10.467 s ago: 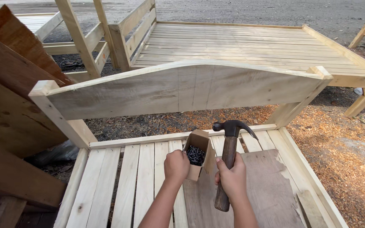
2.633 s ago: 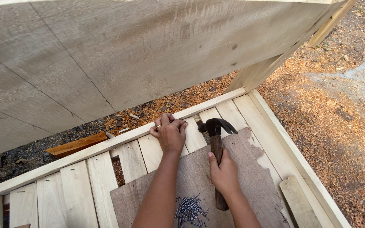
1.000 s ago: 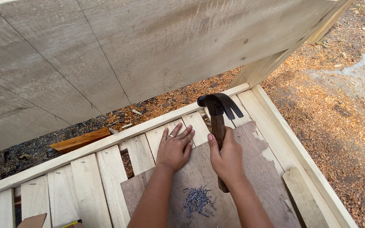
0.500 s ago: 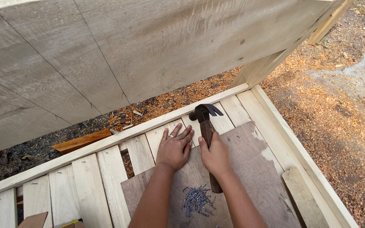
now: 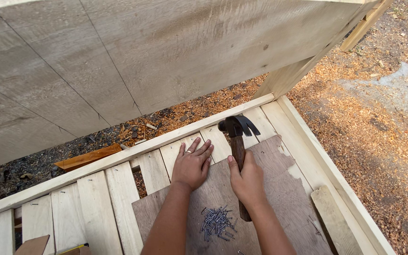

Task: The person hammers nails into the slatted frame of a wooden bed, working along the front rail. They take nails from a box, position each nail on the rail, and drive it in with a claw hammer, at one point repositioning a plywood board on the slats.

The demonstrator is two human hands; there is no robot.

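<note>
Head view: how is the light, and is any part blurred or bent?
Head view: soft daylight, no strong glare; the left hand and the right hand cast only faint shadows on the plywood sheet. The hammer and the nails look sharp. The headboard bows slightly, likely from a wide lens.

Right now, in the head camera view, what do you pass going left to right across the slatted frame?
Cardboard flap → gap between the slats → left hand flat on the slats → right hand gripping the hammer → loose wooden offcut → sawdust-strewn ground.
</note>
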